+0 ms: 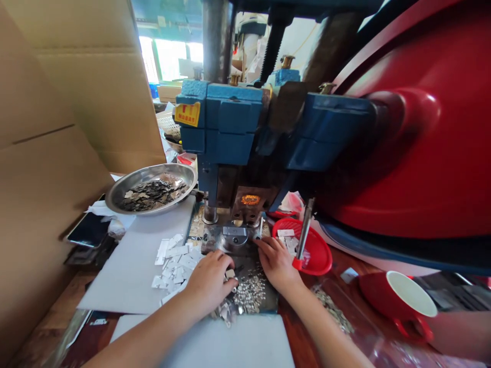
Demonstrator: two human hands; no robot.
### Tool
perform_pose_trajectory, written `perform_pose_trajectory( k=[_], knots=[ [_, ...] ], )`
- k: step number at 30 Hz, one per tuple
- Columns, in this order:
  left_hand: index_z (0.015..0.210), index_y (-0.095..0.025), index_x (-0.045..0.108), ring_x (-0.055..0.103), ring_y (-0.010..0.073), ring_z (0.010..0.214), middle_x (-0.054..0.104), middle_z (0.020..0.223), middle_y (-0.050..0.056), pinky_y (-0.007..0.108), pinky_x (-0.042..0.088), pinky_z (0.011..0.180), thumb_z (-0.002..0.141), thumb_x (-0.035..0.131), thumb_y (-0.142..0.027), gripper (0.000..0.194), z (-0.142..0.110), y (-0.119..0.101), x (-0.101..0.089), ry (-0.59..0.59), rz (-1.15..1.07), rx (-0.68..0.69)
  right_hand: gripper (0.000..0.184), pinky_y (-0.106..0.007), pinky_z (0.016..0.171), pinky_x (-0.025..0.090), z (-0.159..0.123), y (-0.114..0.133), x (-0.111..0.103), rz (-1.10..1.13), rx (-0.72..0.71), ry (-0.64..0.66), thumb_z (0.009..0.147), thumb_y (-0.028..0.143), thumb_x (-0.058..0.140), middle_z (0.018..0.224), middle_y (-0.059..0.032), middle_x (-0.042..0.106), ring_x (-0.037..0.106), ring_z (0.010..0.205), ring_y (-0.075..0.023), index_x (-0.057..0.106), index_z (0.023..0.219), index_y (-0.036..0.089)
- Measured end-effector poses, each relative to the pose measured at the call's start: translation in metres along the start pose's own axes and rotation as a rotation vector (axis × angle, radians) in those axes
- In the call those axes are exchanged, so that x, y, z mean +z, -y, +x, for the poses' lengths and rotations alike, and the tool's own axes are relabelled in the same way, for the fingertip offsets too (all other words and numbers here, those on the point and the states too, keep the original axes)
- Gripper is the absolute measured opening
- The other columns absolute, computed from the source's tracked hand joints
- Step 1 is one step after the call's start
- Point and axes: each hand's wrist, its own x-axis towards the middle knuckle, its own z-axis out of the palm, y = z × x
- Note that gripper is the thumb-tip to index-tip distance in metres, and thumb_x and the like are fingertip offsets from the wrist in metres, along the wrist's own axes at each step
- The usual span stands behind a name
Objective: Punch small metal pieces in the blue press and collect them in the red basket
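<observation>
My left hand (209, 280) is curled above a heap of small metal parts (251, 295), with a small flat metal piece (230, 274) between thumb and fingers. My right hand (279, 261) reaches to the right edge of the steel die (235, 239), its fingers stretched out and nothing visible in them. A flat metal strip (235, 231) lies on the die, below the punch block (251, 200) of a blue press (233, 122). Flat pale metal strips (178, 263) lie in a loose pile left of my left hand.
A steel bowl (115, 202) of dark metal pieces stands at left by a phone (90, 229) and cardboard (76, 92). At right are a red basket (324, 255) with pale strips, a metal lever (306, 227), a red mug (378, 291) and a large red wheel (414, 153).
</observation>
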Motion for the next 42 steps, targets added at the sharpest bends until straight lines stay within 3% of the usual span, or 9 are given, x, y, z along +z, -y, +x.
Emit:
perform_pose_trajectory(
  k=[8, 17, 22, 28, 42],
  knots=[
    [0.09, -0.024, 0.061, 0.06, 0.0189, 0.082, 0.068, 0.086, -0.001, 0.029, 0.042, 0.072, 0.075, 0.06, -0.019, 0.016, 0.0, 0.0, -0.001, 0.02, -0.147, -0.016, 0.035, -0.035, 0.083, 0.046, 0.009, 0.005, 0.001, -0.015, 0.024, 0.034, 0.086, 0.014, 0.042, 0.098, -0.0067, 0.061, 0.053, 0.089, -0.019, 0.065, 0.111, 0.024],
    [0.099, -0.027, 0.067, 0.063, 0.0217, 0.093, 0.071, 0.101, 0.001, 0.033, 0.045, 0.084, 0.081, 0.053, -0.023, 0.023, 0.004, 0.006, 0.001, 0.02, -0.157, 0.039, 0.036, -0.035, 0.084, 0.045, -0.006, 0.014, -0.003, -0.064, 0.003, 0.044, 0.083, 0.011, 0.045, 0.098, -0.0067, 0.061, 0.052, 0.092, -0.0205, 0.067, 0.107, 0.027],
    [0.098, -0.027, 0.067, 0.063, 0.0209, 0.093, 0.07, 0.1, 0.001, 0.033, 0.045, 0.085, 0.083, 0.051, -0.024, 0.023, 0.004, 0.006, 0.001, -0.003, -0.15, 0.061, 0.027, -0.033, 0.082, 0.045, 0.01, 0.012, 0.004, 0.01, 0.078, -0.022, 0.088, 0.022, 0.045, 0.091, -0.0064, 0.062, 0.054, 0.087, -0.019, 0.069, 0.101, 0.023],
    [0.096, -0.026, 0.068, 0.063, 0.0205, 0.091, 0.071, 0.098, 0.0, 0.032, 0.045, 0.083, 0.081, 0.053, -0.022, 0.021, 0.005, 0.006, 0.0, -0.004, -0.152, 0.074, 0.019, -0.033, 0.075, 0.043, 0.033, 0.017, 0.007, -0.087, 0.188, 0.116, 0.082, 0.023, 0.055, 0.088, -0.0049, 0.066, 0.056, 0.083, -0.0206, 0.072, 0.088, 0.026],
    [0.094, -0.026, 0.068, 0.063, 0.0191, 0.09, 0.071, 0.096, -0.001, 0.031, 0.046, 0.082, 0.08, 0.054, -0.021, 0.02, 0.006, 0.012, 0.002, -0.042, -0.171, 0.087, 0.018, -0.029, 0.077, 0.042, 0.037, 0.013, 0.011, -0.079, 0.221, 0.083, 0.079, 0.019, 0.055, 0.086, -0.0034, 0.068, 0.059, 0.085, -0.0186, 0.072, 0.085, 0.023]
  ],
)
